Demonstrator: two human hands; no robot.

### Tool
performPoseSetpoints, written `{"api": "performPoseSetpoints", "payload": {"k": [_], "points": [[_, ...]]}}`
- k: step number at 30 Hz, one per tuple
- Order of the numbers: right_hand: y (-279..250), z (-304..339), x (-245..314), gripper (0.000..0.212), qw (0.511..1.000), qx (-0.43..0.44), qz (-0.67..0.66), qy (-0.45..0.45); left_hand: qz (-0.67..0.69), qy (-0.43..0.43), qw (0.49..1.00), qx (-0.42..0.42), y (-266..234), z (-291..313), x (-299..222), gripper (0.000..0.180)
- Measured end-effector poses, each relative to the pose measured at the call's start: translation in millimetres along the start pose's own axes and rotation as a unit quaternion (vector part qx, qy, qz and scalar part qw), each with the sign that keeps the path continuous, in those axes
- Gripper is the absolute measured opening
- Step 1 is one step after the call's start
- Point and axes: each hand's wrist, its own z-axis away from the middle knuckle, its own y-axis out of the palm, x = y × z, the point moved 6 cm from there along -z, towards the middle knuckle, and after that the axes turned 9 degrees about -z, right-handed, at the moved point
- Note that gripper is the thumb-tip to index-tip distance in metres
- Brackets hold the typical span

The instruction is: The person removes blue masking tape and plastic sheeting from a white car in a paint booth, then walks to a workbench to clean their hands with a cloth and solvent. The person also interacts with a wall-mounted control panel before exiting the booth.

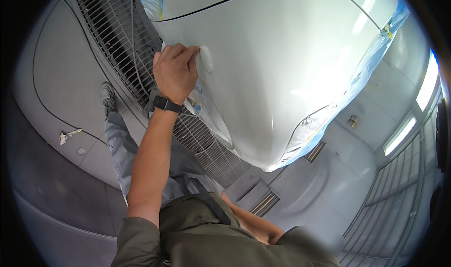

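My left hand (176, 72), with a dark watch on its wrist, reaches out to the side of a pale, glossy car panel (263, 65). Thumb and forefinger are pinched together at the panel's left flank; what they hold, if anything, is too small to make out. Right beside the fingertips is an oval, whitish, shiny spot (206, 58) on the panel; I cannot tell whether it is a fitted part or a patch. Of my right arm only the forearm shows, beside my body, and the right hand is out of sight.
Blue and clear masking film (371, 62) borders the car's edges, with film round the lamp area too. Below lies a metal floor grating (115, 39). A dark hose (34, 69) curves over the floor near a crumpled scrap (69, 136). Lit windows stand at the right.
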Motion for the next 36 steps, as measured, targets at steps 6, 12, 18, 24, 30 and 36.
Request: {"api": "performPoseSetpoints", "payload": {"k": [6,12,18,24,30,36], "points": [[1.8,-9.5,-23.5,0.058,1.000,0.002,-0.001,0.003,0.002,-0.009,1.000,-0.028,-1.7,-1.7,-0.7,0.011],[2.8,-6.4,-13.4,0.058,1.000,0.009,-0.003,0.012,0.003,-0.012,1.000,-0.024,-10.1,0.3,-4.5,0.010],[4.5,-5.9,-14.6,0.058,1.000,0.016,0.003,0.020,0.055,-0.032,0.997,-0.031,-15.4,4.9,-7.1,0.010],[3.4,-5.6,-12.0,0.058,0.999,0.022,0.009,0.035,0.073,-0.033,0.997,-0.006,-20.8,9.6,-6.0,0.011],[1.6,11.4,19.6,0.054,0.999,0.012,0.020,0.033,0.077,-0.004,0.996,0.035,-28.6,23.8,-8.9,0.012],[6.4,17.6,43.7,0.053,0.999,-0.019,0.046,-0.014,0.238,-0.161,0.949,0.127,-40.9,50.1,5.1,0.013]]}}
